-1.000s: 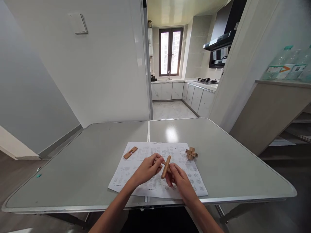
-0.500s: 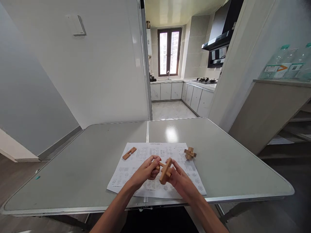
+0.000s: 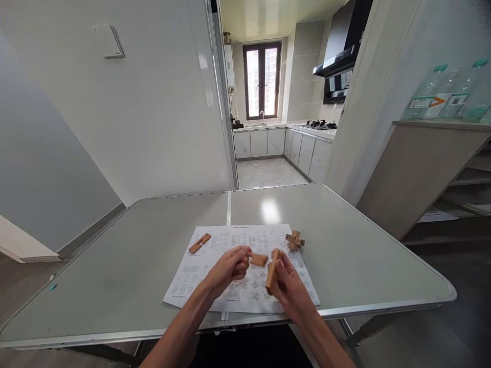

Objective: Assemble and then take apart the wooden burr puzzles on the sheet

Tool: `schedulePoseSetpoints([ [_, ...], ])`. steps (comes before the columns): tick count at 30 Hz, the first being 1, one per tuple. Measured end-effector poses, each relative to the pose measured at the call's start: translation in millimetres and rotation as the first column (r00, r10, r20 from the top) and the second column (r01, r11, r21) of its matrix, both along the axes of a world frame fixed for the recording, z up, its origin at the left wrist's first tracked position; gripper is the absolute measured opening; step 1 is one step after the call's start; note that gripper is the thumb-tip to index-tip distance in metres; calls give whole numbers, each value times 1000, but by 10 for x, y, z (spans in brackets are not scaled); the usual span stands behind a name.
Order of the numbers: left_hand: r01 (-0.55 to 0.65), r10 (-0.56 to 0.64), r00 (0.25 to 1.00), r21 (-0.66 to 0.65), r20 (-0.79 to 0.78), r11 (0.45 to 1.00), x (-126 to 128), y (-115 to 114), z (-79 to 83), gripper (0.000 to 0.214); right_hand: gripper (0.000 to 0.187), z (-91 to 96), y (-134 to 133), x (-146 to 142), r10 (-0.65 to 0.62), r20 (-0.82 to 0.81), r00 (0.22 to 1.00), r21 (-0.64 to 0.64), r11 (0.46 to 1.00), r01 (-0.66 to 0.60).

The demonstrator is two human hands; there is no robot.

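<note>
My left hand (image 3: 229, 268) is closed around a short wooden bar (image 3: 259, 259) that sticks out to the right. A longer wooden bar (image 3: 272, 271) stands nearly upright in the pinch of my right hand (image 3: 288, 283). The two bars are apart, a small gap between them. Both hands hover over a printed paper sheet (image 3: 215, 240) on the grey table (image 3: 134, 266). A loose wooden piece (image 3: 199, 243) lies on the sheet's far left corner. A crossed wooden assembly (image 3: 294, 239) sits at the sheet's far right corner.
The table has a seam down its middle and a metal rim (image 3: 383, 307) at the near edge. A shelf unit (image 3: 433, 168) with plastic bottles (image 3: 441, 99) stands to the right. A doorway beyond opens on a kitchen.
The two bars were crossed and joined between my hands; now they are pulled apart, one in each hand. The view has shifted slightly rightward and down.
</note>
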State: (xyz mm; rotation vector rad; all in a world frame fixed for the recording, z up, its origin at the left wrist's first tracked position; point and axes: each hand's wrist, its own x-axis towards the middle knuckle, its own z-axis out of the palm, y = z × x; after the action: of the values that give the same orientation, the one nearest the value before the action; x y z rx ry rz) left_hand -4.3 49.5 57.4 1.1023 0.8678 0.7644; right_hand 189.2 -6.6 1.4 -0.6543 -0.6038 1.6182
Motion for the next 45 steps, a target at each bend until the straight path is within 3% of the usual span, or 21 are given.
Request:
schedulePoseSetpoints([
  [2,-82,82,997,18,10,996,-102,79,-1,44,60,18,-32,110,-87,-3,996,-12,996,87],
  [4,-162,163,987,65,-16,985,-179,118,9,45,54,40,-48,211,-87,89,992,30,996,84],
  [6,-149,157,985,106,-72,983,-186,92,39,47,46,62,-41,263,-90,225,970,84,994,72],
  [10,69,-22,974,202,-227,977,-21,-86,148,45,43,118,0,231,-151,440,885,183,980,76],
  [13,227,-113,931,308,-346,924,112,-211,226,39,42,182,4,196,-171,531,830,247,968,42],
  [17,350,-130,876,424,-465,835,188,-315,260,30,41,238,-14,197,-120,561,819,210,978,-1],
  [20,320,-59,867,461,-495,828,159,-345,246,29,42,202,-5,219,-116,541,833,199,980,6],
  [24,156,160,834,504,-528,849,-58,-271,182,38,46,70,34,327,-213,587,781,231,969,91],
  [27,6,382,709,547,-593,837,-336,-154,99,43,45,-33,64,450,-212,671,710,241,969,60],
  [30,-57,488,572,562,-659,825,-627,-50,20,46,45,-104,82,529,-167,729,664,231,973,-8],
  [33,-47,470,477,512,-743,858,-867,31,-38,48,45,-146,85,543,-156,749,644,223,975,-23],
  [37,-7,404,412,440,-817,898,-1090,156,-102,52,44,-190,87,529,-159,767,621,224,974,-27],
  [45,41,434,313,469,-845,882,-1323,433,-92,53,41,-189,74,527,-184,784,593,257,965,-41],
])
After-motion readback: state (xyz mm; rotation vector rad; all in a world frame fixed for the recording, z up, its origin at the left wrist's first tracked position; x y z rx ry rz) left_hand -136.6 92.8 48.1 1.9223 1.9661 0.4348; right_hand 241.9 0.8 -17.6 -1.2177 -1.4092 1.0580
